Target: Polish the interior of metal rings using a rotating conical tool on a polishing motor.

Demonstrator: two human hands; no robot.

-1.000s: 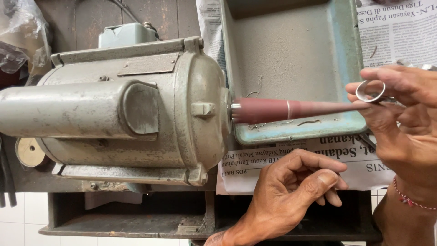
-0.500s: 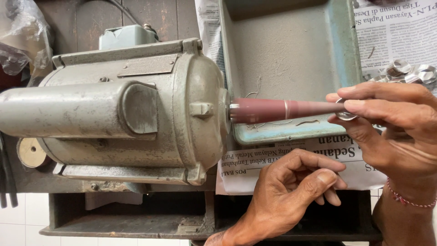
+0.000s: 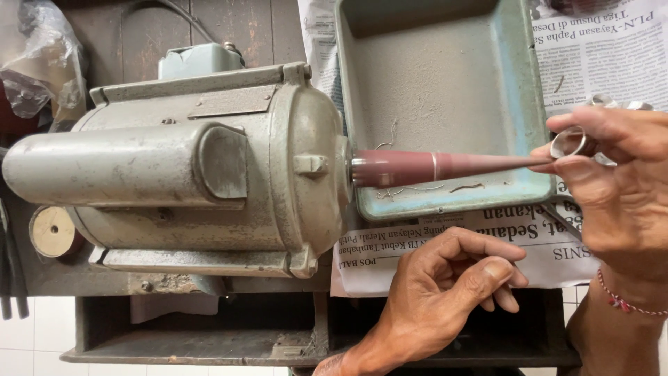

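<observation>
Soft, even daylight, faint shadows, sharp focus throughout, mild wide-angle bending at edges.

A grey-green motor (image 3: 188, 167) with a dull reddish-brown tapered spindle (image 3: 445, 167) sits before a grey tray (image 3: 518, 90) with a worn pale-blue rim. A silver ring (image 3: 569, 142) gleams at the right hand (image 3: 619, 181), whose wrist bears a red beaded bracelet (image 3: 623, 301). Black-on-white newspaper (image 3: 598, 49) lies beneath.

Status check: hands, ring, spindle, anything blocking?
Right hand pinching silver ring at tip of tapered spindle. Left hand loosely curled, empty, resting below on newspaper. Nothing in the way; metal tray lies beneath the spindle.
</observation>
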